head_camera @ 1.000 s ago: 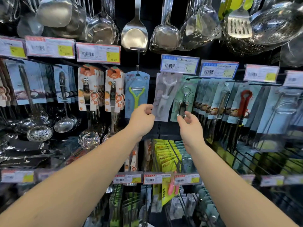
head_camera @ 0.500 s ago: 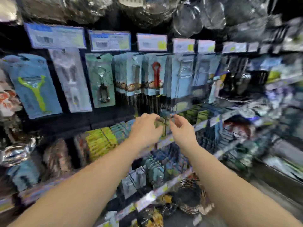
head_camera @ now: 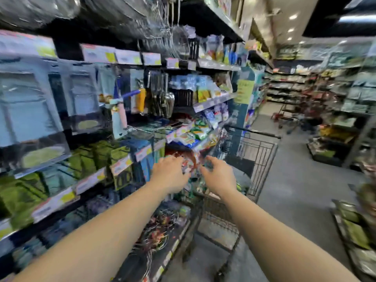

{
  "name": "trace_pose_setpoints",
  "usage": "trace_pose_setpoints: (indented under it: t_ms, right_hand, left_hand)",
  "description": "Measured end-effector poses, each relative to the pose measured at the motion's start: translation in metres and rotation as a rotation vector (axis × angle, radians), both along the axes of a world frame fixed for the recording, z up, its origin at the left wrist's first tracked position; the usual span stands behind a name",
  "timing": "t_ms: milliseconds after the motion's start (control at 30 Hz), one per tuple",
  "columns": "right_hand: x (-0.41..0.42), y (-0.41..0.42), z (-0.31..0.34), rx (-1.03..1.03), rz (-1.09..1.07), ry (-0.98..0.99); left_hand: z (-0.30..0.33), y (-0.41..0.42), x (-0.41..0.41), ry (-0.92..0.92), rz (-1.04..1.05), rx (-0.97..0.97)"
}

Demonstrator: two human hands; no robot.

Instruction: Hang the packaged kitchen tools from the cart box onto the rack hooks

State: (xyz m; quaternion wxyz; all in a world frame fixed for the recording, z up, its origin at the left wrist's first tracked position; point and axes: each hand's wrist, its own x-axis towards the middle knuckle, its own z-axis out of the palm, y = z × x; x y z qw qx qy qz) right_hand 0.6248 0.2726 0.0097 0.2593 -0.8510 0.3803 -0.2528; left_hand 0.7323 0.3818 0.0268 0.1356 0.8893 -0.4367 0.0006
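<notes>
Now both arms are reaching out over the cart (head_camera: 254, 151). Left hand (head_camera: 169, 176) and right hand (head_camera: 218, 177) are hanging side by side with loosely bent fingers, holding nothing. Blurry packaged tools (head_camera: 30, 110) are hanging on the rack (head_camera: 130, 78) to the left.

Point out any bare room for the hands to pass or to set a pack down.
Open floor lies right of the cart, between it and the far shelving. The left hand and right hand hover side by side in free air before the cart. The rack on the left is crowded: packs fill every row. The cart's contents are too blurred to judge.
</notes>
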Motion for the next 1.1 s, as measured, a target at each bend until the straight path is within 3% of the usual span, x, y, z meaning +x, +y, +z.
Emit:
trace_pose_setpoints:
  t_ms: [267,667,933,1100]
  right_hand:
    - [-0.007,-0.138,-0.035,-0.022,-0.152,0.119]
    - [0.071,-0.354,-0.098,0.145,-0.326,0.217]
    - [0.130,-0.454,-0.172,0.267,-0.223,0.291]
    - [0.157,-0.516,-0.246,0.377,-0.039,0.477]
  left_hand:
    - [-0.037,-0.163,0.020,-0.022,-0.150,0.025]
    - [-0.098,-0.386,0.148,0.074,-0.294,0.128]
    - [-0.159,-0.462,0.203,0.173,-0.209,0.213]
    - [-0.225,-0.485,0.226,0.350,-0.038,0.288]
